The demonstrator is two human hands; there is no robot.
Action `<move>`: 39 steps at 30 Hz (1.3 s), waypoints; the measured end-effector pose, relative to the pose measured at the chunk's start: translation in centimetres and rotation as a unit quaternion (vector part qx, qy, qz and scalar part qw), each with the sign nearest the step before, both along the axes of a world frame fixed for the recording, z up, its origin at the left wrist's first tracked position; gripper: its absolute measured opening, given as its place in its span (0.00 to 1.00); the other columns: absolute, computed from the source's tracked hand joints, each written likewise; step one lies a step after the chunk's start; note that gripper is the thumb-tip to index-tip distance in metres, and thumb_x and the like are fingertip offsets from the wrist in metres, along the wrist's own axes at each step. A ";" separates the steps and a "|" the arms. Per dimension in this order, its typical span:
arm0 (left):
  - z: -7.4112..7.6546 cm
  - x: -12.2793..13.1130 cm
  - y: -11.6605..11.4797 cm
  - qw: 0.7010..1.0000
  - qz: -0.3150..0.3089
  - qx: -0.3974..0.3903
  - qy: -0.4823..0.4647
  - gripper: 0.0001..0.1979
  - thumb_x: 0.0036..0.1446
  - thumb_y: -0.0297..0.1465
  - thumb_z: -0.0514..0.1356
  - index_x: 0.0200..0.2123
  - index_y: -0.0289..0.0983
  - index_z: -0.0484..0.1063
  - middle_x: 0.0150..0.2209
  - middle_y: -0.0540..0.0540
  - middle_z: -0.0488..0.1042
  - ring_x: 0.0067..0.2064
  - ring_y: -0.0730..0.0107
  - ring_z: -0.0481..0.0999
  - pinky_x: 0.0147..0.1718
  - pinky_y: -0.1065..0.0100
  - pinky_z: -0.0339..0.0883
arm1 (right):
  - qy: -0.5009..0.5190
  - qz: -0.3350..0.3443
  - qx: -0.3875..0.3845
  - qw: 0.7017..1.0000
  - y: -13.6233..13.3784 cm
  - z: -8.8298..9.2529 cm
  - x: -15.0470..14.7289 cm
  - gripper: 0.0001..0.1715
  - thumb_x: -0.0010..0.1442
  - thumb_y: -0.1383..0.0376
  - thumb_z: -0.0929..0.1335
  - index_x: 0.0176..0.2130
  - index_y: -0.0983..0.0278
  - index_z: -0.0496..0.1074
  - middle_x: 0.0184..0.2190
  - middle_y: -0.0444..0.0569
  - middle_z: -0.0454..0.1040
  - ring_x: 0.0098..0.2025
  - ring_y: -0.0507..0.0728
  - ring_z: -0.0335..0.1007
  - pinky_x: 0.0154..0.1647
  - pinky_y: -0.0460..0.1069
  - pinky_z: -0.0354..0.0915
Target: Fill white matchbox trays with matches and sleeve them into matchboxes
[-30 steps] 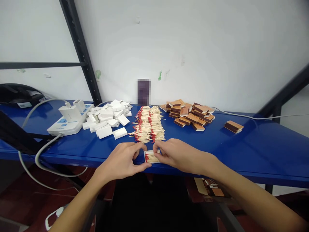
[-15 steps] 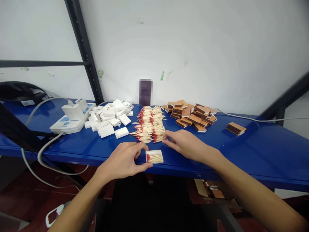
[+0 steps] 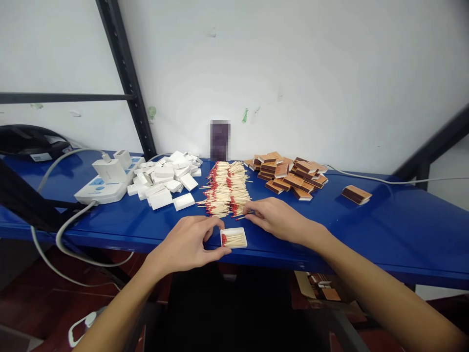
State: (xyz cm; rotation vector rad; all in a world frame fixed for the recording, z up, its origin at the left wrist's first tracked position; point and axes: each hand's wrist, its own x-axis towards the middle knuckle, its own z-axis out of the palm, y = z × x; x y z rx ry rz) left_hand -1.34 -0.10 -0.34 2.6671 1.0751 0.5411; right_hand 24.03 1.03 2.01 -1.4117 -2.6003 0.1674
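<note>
Near the front edge of the blue table lies a small white matchbox tray (image 3: 245,231) with several red-tipped matches (image 3: 234,240) in it. My left hand (image 3: 190,243) grips its left end, index finger at the back and thumb at the front. Just behind the tray, my right hand (image 3: 280,218) pinches a single match (image 3: 240,218), its red head pointing left. That hand is at the near right corner of a large heap of red-headed matches (image 3: 227,188), laid in two rows. The tips of the right fingers partly hide the match's other end.
White empty trays (image 3: 164,176) are piled left of the matches. Brown matchbox sleeves (image 3: 289,175) form a pile to the right, with one finished-looking box (image 3: 356,194) apart. A white power strip (image 3: 110,186) with cables stands at left. Black shelf posts (image 3: 128,73) flank the table (image 3: 403,230).
My right hand has closed on a match at the heap's near edge and drawn it slightly out. My left hand stays at the tray. The view has shifted slightly.
</note>
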 end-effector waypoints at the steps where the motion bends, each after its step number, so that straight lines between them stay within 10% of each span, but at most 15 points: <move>1: 0.0 0.0 0.0 1.000 0.000 0.000 0.001 0.18 0.57 0.46 0.62 0.43 0.40 0.70 0.25 0.55 0.63 0.28 0.71 0.65 0.28 0.70 0.53 | 0.001 -0.001 0.000 1.000 0.0 0.0 0.0 0.12 0.68 0.64 0.62 0.44 0.62 0.74 0.36 0.50 0.77 0.39 0.57 0.72 0.38 0.48 0.59; 39: -0.2 0.0 0.0 1.000 0.005 0.001 -0.013 0.17 0.57 0.47 0.62 0.42 0.41 0.69 0.24 0.56 0.62 0.27 0.72 0.64 0.27 0.71 0.51 | 0.052 0.019 -0.102 0.993 -1.0 1.4 -0.3 0.09 0.66 0.62 0.62 0.36 0.62 0.67 0.24 0.41 0.66 0.26 0.50 0.57 0.29 0.47 0.51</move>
